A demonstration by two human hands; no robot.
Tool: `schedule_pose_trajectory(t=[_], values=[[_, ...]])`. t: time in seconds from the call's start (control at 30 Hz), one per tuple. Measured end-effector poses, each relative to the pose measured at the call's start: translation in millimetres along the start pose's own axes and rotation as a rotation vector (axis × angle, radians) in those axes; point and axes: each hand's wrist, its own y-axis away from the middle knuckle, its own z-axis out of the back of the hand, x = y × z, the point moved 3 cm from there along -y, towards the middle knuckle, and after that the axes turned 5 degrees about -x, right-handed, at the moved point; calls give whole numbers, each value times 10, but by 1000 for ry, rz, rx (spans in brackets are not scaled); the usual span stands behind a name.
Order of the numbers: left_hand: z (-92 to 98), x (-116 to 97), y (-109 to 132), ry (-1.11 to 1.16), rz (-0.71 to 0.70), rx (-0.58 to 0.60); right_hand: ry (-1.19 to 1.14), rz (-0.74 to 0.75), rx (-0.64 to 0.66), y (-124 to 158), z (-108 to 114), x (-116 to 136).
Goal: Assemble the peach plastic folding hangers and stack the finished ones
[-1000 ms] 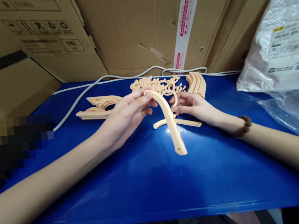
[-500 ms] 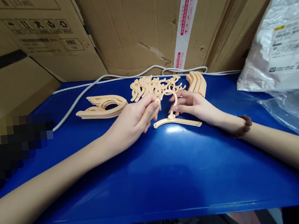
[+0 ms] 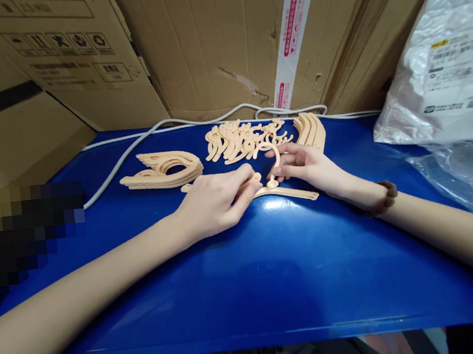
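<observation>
My right hand (image 3: 303,164) pinches the stem of a beige plastic hanger hook (image 3: 277,153), its curve pointing up. Below the hook's round base, a slim hanger arm (image 3: 293,192) lies low over the blue table; its left end is hidden by my left hand (image 3: 217,201). Closed around another beige hanger arm (image 3: 186,188), my left hand covers most of it. One end of that piece shows past the wrist side, and a round end shows by the fingertips, close to the hook's base.
Behind my hands lies a heap of loose hooks (image 3: 233,142), with stacked hanger arms (image 3: 314,129) to its right. Folded hangers (image 3: 164,176) are piled at left. A white cable (image 3: 132,146) runs along the back, before cardboard boxes (image 3: 214,44). A plastic parcel bag (image 3: 434,88) stands at right.
My left hand has moved lower and turned, bringing the hanger arm it holds down near the hook's base. The right hand keeps its place on the hook.
</observation>
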Motion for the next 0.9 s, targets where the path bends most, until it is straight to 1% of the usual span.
schedule_pose_trajectory(t=[0.13,0.27,0.37,0.5,0.57,0.63,0.8,0.9], values=[[-34,22,-6,-104,-25,-11,29,-14,-71,5,22,18],[-99,30,-2,-259,-65,-7,21,-18,-88,8,22,38],[-113,25,4,-310,-30,16,17,-19,-88,9,18,41],[-109,31,-3,-306,90,108,7,-17,-82,6,22,30],[-104,32,-13,-299,120,131,-4,-12,-96,5,29,27],[-100,31,-19,-288,124,129,-10,-2,-113,3,35,27],[-98,19,-16,-251,79,103,14,28,-123,-2,32,38],[-100,19,-13,-232,67,111,30,47,-122,-5,30,41]])
